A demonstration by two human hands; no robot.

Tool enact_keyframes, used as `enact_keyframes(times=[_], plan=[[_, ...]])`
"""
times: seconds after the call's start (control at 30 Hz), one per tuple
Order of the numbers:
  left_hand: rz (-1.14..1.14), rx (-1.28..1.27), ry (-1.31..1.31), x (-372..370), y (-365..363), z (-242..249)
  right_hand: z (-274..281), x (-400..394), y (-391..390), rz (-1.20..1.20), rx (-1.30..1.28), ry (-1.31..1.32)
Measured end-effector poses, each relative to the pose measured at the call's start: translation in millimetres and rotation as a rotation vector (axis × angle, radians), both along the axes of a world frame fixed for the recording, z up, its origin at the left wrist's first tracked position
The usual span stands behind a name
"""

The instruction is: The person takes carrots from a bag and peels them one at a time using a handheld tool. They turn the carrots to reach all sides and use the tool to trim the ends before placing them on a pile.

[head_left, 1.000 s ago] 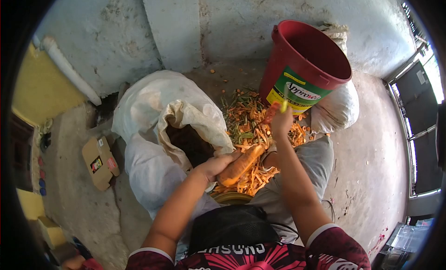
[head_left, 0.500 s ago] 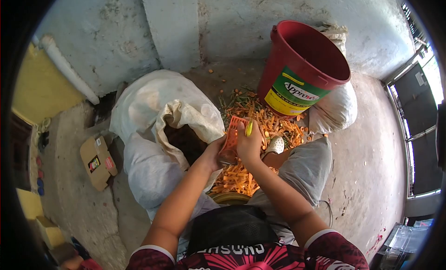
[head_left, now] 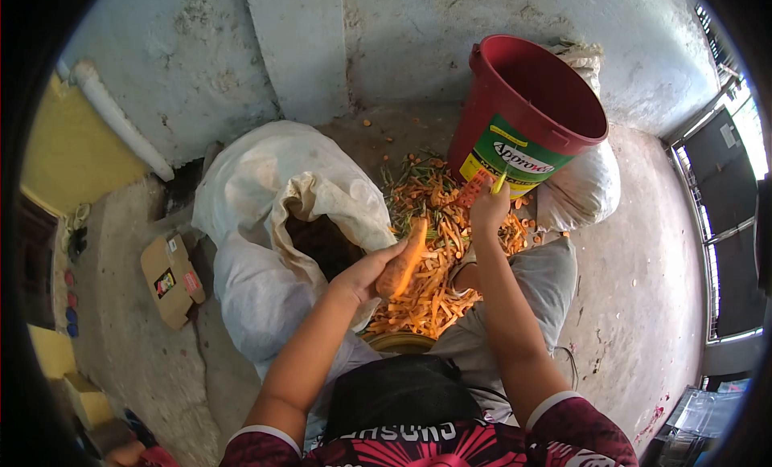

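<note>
My left hand [head_left: 368,272] is wrapped around the lower end of a thick carrot [head_left: 404,262], part bright orange and part brown-skinned, which tilts up and away from me. Out to the right, my right hand [head_left: 490,208] grips a peeler, its orange body [head_left: 476,188] full of holes and a yellow part [head_left: 498,182] showing by the fingers. The peeler is apart from the carrot, in front of the bucket. Below both hands lies a heap of orange peel strips [head_left: 426,294], with green stem bits and round cut ends farther back.
A dark red bucket [head_left: 527,97] stands behind the heap. An open white sack [head_left: 289,161] is at my left leg, and another sack [head_left: 579,186] leans by the bucket. Flattened cardboard [head_left: 171,282] lies at left. A round rim [head_left: 398,341] shows between my legs.
My right hand has moved right and away with the peeler, off the carrot. The carrot, largely hidden before, is now tilted up in my left hand with its orange side showing.
</note>
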State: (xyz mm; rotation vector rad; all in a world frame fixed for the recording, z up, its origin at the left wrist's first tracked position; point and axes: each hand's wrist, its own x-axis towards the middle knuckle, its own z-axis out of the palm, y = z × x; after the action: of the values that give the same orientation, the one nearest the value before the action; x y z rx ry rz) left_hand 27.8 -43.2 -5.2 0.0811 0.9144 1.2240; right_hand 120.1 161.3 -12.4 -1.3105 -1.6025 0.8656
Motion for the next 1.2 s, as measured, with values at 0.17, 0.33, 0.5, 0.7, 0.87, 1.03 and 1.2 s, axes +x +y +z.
enact_keyframes(times=[0.17,0.33,0.5,0.7,0.87,1.03,1.2], plan=[[0.116,0.121,-0.178,-8.5,6.1,-24.4,29.7,-12.8,-87.7,0.340,0.016,0.217],[0.156,0.063,-0.239,-5.4,7.3,-27.5,32.8,-16.3,-125.2,0.413,-0.038,0.024],[-0.001,0.108,0.071,-9.3,6.5,-14.6,30.1,-18.4,-110.0,0.283,0.050,-0.078],[-0.113,0.173,-0.093,5.8,-4.2,-1.9,4.9,-5.3,-7.2,-0.012,0.038,-0.079],[0.031,0.135,-0.180,-5.2,7.4,-18.1,26.8,-7.3,-46.7,0.227,0.107,0.176],[0.159,-0.001,-0.142,-3.0,8.8,-12.3,38.7,-15.4,-114.9,0.414,0.045,0.091],[0.070,0.032,-0.013,-0.9,3.3,-2.4,38.3,-16.0,-114.8,0.339,-0.020,-0.094]])
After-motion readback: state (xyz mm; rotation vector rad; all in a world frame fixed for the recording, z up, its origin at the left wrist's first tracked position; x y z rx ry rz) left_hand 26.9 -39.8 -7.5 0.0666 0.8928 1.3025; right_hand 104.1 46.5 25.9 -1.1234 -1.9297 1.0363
